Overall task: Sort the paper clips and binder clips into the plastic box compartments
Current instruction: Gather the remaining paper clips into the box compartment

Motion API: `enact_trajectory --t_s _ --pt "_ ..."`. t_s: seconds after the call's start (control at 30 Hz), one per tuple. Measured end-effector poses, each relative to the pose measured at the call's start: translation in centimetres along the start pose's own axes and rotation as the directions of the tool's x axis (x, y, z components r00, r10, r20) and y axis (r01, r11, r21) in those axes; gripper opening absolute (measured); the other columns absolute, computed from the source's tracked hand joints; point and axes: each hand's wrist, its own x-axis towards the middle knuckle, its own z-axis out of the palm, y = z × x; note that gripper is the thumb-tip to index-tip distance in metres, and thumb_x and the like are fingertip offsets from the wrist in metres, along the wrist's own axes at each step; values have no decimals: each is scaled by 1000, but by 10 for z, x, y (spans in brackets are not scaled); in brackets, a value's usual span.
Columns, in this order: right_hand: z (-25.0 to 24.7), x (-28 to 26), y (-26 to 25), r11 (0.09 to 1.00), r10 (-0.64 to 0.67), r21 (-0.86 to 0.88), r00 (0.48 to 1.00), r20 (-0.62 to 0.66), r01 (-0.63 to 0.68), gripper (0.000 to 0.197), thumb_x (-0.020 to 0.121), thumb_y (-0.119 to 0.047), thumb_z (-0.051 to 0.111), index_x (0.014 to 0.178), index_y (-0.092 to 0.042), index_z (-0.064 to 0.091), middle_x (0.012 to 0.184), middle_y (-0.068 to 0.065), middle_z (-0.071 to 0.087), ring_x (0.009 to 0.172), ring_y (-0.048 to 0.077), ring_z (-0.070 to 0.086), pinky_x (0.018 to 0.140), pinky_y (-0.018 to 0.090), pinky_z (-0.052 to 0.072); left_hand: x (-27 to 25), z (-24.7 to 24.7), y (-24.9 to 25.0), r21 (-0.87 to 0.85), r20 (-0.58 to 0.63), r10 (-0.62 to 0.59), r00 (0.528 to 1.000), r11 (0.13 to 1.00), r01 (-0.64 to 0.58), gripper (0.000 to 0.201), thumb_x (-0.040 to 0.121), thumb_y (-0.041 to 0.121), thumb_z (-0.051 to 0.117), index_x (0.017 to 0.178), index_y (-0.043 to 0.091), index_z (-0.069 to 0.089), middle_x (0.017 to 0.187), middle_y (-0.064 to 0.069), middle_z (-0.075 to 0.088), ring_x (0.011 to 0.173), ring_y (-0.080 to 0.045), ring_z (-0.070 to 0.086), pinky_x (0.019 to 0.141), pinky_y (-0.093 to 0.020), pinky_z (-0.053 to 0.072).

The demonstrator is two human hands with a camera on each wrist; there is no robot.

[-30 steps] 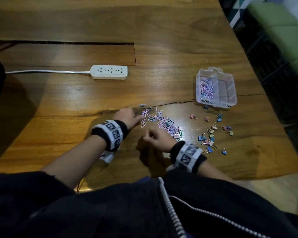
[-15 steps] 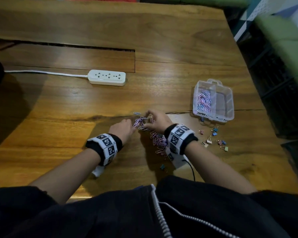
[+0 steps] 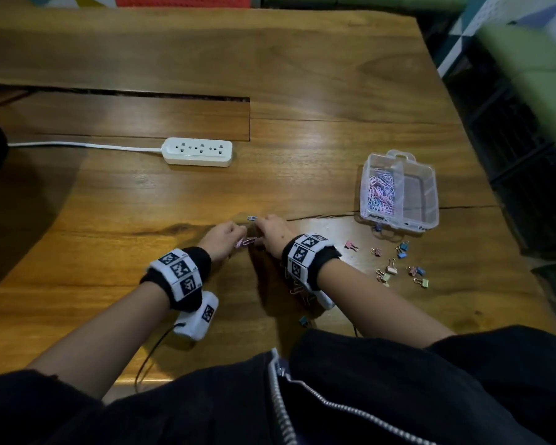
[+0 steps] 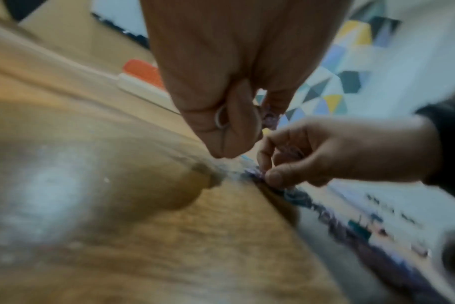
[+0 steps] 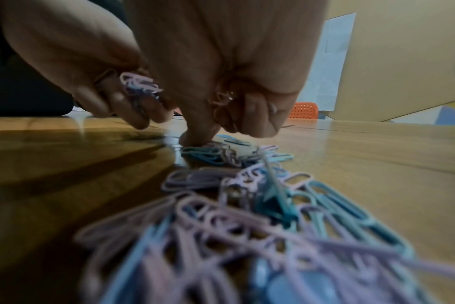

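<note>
Pastel paper clips [image 5: 247, 205] lie in a strip on the wooden table, mostly hidden under my right wrist in the head view. My left hand [image 3: 230, 234] grips a bunch of paper clips [image 5: 140, 86]. Right beside it my right hand [image 3: 268, 228] has curled fingers holding a clip [image 5: 223, 98] and one fingertip [image 5: 195, 139] down on the pile's far end. One lone clip [image 3: 252, 217] lies just beyond the hands. The clear plastic box [image 3: 429, 194] stands to the right, with paper clips [image 3: 379, 194] in its left compartment. Small binder clips [image 3: 395, 261] are scattered in front of it.
A white power strip [image 3: 198, 151] with its cable lies at mid-table left. A dark seam [image 3: 126, 94] runs across the table behind it. One binder clip [image 3: 303, 321] lies near my right forearm. The table's right edge [image 3: 482, 175] is close behind the box.
My right hand has moved forward and left along the paper clip strip to meet my left hand. The left hand's fingers have curled round a bunch of clips.
</note>
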Motion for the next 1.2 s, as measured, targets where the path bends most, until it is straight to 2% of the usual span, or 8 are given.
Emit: enact_trajectory --t_s 0.13,0.27,0.4,0.5,0.67,0.93,1.1,1.2 --pt "7 -9 -3 995 34 -96 999 8 -33 33 89 -13 52 119 -3 45 121 18 47 112 33 49 93 41 42 0 -4 0 -718 250 -141 958 637 281 28 92 16 32 65 13 38 36 3 43 23 -3 27 26 -5 13" --pt "12 -21 -3 996 41 -86 999 1 -40 32 86 -1 50 118 0 44 122 19 42 111 33 48 94 42 42 3 -6 -1 -775 365 -107 925 515 365 28 92 17 27 68 14 42 40 4 45 24 -3 28 26 -7 12" --pt "10 -24 3 989 107 102 994 5 -107 28 86 1 48 113 2 46 122 21 46 112 35 49 94 41 42 11 0 6 -552 232 -183 955 784 284 35 95 32 39 63 18 37 38 7 35 25 -4 24 29 -8 13" --pt "4 -34 9 896 205 416 976 -80 -154 11 90 -9 48 96 -2 54 97 15 60 87 26 57 77 36 49 17 2 14 -36 10 -53 999 998 54 27 92 38 46 80 14 48 63 1 46 59 -18 48 51 -24 38" --pt "-9 -65 27 563 274 819 959 -65 -106 23 90 -11 50 68 -17 47 66 -2 50 56 9 45 47 14 37 30 0 28 509 -39 131 991 856 -93 33 92 34 48 116 12 44 101 -8 61 81 -21 54 64 -29 45" --pt "4 -96 51 81 161 975 968 193 -208 30 92 4 33 87 -11 59 61 -1 50 48 7 43 41 13 34 38 2 26 692 62 90 994 714 -107 39 97 34 37 115 1 49 116 -18 59 105 -33 57 83 -38 45" --pt "14 -98 35 -17 12 928 928 372 -372 28 92 -14 36 70 -10 53 55 -1 53 42 8 48 39 16 36 32 -6 20 177 127 -5 992 984 -17 28 93 21 40 71 10 52 67 -9 51 50 -17 49 48 -23 34" --pt "21 -97 26 106 -23 917 921 389 -385 31 91 -25 49 62 -14 46 47 -5 50 37 5 43 37 14 33 25 -18 9 -534 393 -52 918 800 274 21 78 14 33 58 18 35 37 5 33 24 -5 24 32 -6 16"
